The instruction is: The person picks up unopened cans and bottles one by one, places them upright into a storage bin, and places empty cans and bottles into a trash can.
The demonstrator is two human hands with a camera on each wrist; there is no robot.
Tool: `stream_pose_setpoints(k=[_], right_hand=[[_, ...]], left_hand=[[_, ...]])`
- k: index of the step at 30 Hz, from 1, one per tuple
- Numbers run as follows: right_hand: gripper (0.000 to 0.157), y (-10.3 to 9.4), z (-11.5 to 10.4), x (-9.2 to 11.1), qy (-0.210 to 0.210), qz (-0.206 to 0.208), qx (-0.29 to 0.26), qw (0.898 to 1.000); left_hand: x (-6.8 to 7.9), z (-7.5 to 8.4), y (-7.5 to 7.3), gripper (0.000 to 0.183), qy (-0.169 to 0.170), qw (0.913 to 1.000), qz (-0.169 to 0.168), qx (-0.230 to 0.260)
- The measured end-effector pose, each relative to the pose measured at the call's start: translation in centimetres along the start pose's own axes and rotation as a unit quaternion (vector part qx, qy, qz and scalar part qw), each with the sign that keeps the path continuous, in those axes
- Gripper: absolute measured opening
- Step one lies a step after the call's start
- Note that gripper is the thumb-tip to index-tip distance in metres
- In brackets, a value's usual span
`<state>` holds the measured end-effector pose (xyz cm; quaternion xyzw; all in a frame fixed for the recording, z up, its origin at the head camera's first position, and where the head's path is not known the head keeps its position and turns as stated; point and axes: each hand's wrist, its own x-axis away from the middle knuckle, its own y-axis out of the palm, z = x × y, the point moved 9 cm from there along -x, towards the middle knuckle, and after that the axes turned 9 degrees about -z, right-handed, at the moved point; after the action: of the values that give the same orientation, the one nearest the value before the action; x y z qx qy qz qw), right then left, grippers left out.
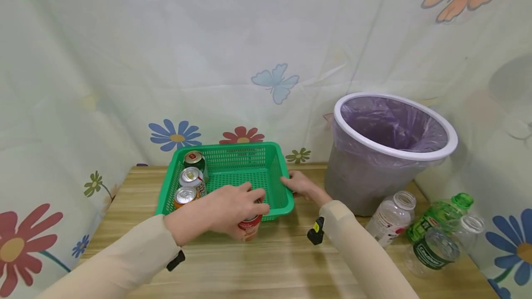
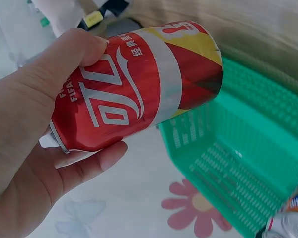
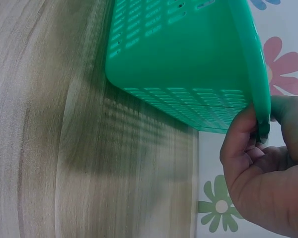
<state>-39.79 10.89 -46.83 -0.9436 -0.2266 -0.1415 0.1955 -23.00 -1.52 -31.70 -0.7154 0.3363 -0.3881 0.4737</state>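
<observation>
A red soda can (image 2: 134,89) with white lettering is gripped by my left hand (image 1: 228,209), its thumb and fingers round the can's upper part. In the head view the can is over the near side of the green plastic basket (image 1: 272,160), mostly covered by the hand. My right hand (image 1: 301,184) pinches the basket's right rim, thumb on top and fingers curled beneath, as the right wrist view shows. Along the basket's left side stand a dark-sided can (image 1: 195,160), a silver can (image 1: 192,177) and an orange can (image 1: 185,194).
A grey bin (image 1: 361,183) lined with a purple bag stands at the right rear. Before it are a clear bottle (image 1: 390,218), a green bottle (image 1: 436,216) and a clear bottle with a dark green label (image 1: 434,250). Flowered cloth (image 1: 224,59) hangs behind the wooden table (image 1: 249,271).
</observation>
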Motion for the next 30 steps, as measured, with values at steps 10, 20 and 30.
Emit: stream_pose_setpoints(k=[10,20,30], right_hand=[[0.034,0.1,0.2,-0.2,-0.001,0.000,-0.004,1.000],[0.036,0.1,0.2,-0.2,-0.002,0.000,-0.011,1.000],[0.037,0.1,0.3,-0.3,-0.004,-0.007,-0.012,1.000]], left_hand=[[0.5,-3.3,-0.1,0.057,-0.038,0.9984,-0.023,0.035],[0.2,-7.0,0.2,0.050,-0.072,0.9956,-0.024,0.056],[-0.5,-9.3,0.9,0.045,-0.084,0.9940,-0.025,0.065]])
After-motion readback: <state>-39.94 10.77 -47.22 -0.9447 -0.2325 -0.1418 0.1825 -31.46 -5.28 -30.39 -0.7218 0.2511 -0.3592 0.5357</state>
